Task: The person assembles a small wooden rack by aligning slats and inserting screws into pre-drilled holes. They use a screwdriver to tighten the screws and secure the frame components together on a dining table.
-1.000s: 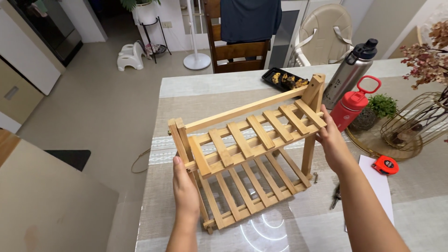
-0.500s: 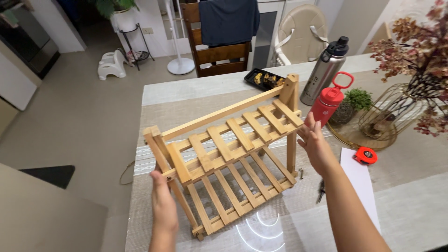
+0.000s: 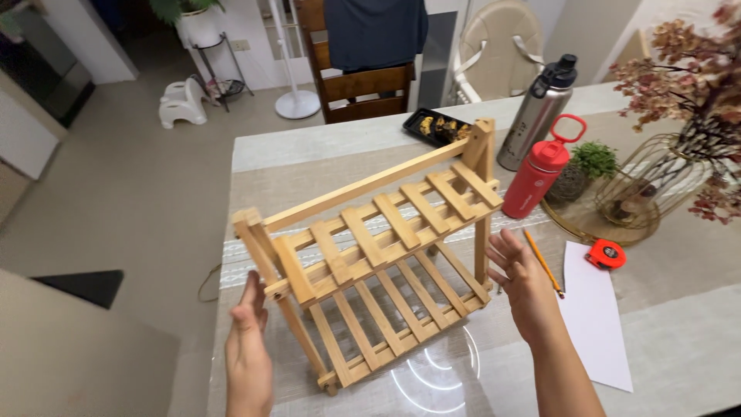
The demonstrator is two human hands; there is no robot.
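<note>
A: Where is the rack now?

B: On the table, standing tilted on its legs, near the front edge, both slatted shelves facing up.

A: And the hands?

B: That is what has changed. A second ago both hands gripped the end frames. Now the left hand is flat and open beside the near-left post, perhaps just brushing it; I cannot tell if it touches. The right hand has let go entirely, fingers spread wide, just off the right post. Neither hand holds anything.

A: So the rack stands by itself?

B: It looks so. It has also shifted since then, a little further from the red bottle and the steel bottle. I judge it has been set down and released, with the hands staying close to steady it.

A: What else is nearby?

B: A pencil and a white sheet right of the right hand, an orange tape measure beyond them, a wire vase with dried flowers, and a black tray behind the rack.
</note>
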